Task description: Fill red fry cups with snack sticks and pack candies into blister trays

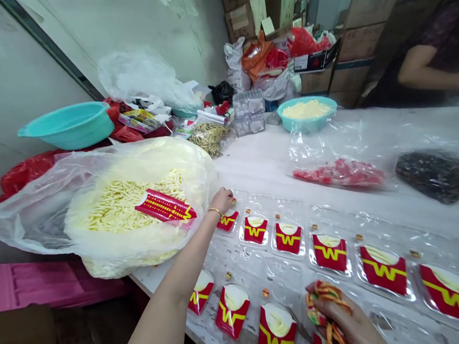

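My left hand [222, 200], with a gold bracelet at its wrist, pinches a tiny burger-shaped piece [234, 201] over a clear blister tray at the far row's left end. A red fries carton with a yellow W [228, 220] lies just below its fingers. My right hand [341, 313] is closed around a bunch of small orange, green and red burger-like pieces [328, 301], above the near row. Other cartons [288, 239] with pale fries sit in clear blister trays [266, 204] in two rows, many with a tiny piece at the upper left.
At left, a big plastic bag [81, 181] holds loose pale fries [119, 206] and flattened red cartons [166, 207]. Behind stand a turquoise basin [70, 125], a basin of fries [306, 126], a bag of pink-red pieces [340, 173] and cardboard boxes [363, 39]. Another person's arm [428, 76] shows at upper right.
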Demonstrator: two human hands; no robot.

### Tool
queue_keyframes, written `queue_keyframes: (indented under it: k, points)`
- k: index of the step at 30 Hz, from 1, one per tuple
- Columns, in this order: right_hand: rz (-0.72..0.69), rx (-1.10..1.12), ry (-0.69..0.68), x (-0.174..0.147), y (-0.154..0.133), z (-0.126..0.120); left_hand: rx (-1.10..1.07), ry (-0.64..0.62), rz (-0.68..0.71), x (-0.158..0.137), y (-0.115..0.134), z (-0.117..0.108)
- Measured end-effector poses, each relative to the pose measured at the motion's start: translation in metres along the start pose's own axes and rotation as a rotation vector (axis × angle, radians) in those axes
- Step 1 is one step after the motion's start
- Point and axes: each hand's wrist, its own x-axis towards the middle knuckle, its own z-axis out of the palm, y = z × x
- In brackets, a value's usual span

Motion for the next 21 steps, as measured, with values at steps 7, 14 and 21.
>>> queue_keyframes:
  k: [7,14,21]
  points:
    - [-0.135,-0.035,-0.164,0.015,-0.023,0.019,-0.181,0.042,0.278,-0.045,0.064,-0.020]
    - [-0.296,-0.048,-0.208,0.024,-0.022,0.024,-0.725,-0.594,0.751,-0.146,0.154,-0.042]
    - [-0.345,-0.027,-0.103,0.021,-0.017,0.017,-0.845,-0.543,0.486,-0.152,0.152,-0.022]
